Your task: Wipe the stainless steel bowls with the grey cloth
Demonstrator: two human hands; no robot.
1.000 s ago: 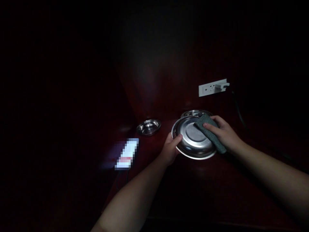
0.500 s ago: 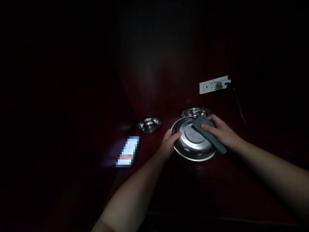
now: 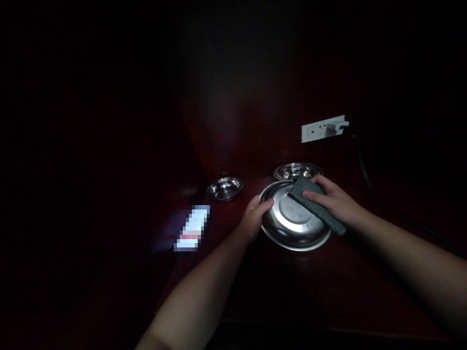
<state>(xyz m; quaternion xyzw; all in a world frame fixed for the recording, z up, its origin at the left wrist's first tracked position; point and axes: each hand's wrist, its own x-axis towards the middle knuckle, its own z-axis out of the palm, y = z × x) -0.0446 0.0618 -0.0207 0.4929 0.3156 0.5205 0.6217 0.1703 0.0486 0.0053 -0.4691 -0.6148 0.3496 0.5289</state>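
Left hand (image 3: 253, 221) and right hand (image 3: 337, 200) are over one dark red surface (image 3: 292, 296), with room before its front edge: the left pinches the rim of one tilted steel dish (image 3: 286, 226), the right clasps one grey-green cloth (image 3: 317, 210) against it. Behind sit one bowl stack (image 3: 296, 171), number unclear, and, near the left edge, one lone bowl (image 3: 225, 189).

1. Dish (image 3: 290, 216): smooth metal; glossy side, duller base.
2. Cloth (image 3: 323, 214): matt, rough-looking fabric.
3. Bowl (image 3: 225, 189) and stacked dishes (image 3: 297, 171): polished, mirror-like metal.
4. Counter (image 3: 277, 287): smooth, glossy, wood-like.
5. Socket plate (image 3: 313, 132): smooth plastic.
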